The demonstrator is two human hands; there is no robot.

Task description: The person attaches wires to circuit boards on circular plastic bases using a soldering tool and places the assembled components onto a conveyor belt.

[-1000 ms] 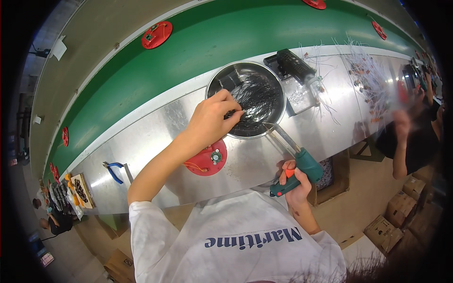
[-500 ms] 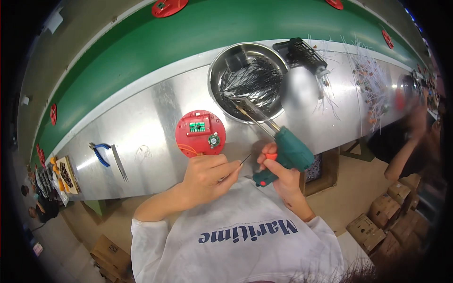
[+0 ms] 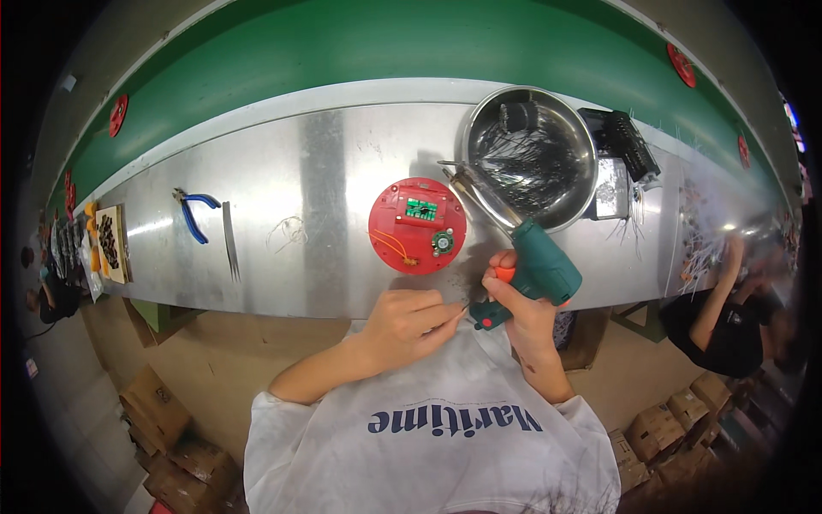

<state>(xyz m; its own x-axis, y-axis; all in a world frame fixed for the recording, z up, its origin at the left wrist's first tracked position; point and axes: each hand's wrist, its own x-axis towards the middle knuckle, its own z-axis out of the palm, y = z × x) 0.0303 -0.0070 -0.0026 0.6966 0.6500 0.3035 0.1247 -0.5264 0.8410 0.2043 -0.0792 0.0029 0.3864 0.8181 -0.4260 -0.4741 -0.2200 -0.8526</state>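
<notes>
My right hand [image 3: 529, 319] is closed round the grip of a green soldering gun [image 3: 550, 264], a finger at its orange trigger. The gun's long metal tip reaches up and left, past the bowl's rim, just beyond the red disc. Fingers of my left hand [image 3: 409, 324] are pinched together by the gun's lower end, on a thin dark wire [image 3: 467, 307] that barely shows. Ahead of my hands lies the round red disc [image 3: 390, 210], bearing a green circuit board [image 3: 420, 210], a small round part [image 3: 443, 242] and orange wires [image 3: 387, 241].
A steel bowl [image 3: 585, 201] holds many black wires. Right of it stand a black holder [image 3: 629, 141] and bundles of white wires [image 3: 695, 248]. Blue-handled pliers [image 3: 195, 218] and tweezers [image 3: 231, 244] lie left. Behind runs a green belt [image 3: 385, 43]. A co-worker's arm [image 3: 717, 295] is at right.
The view has turned, so the bench things sit further right. The gun's tip has gone from over the bowl to left of its rim. Both hands keep their grips.
</notes>
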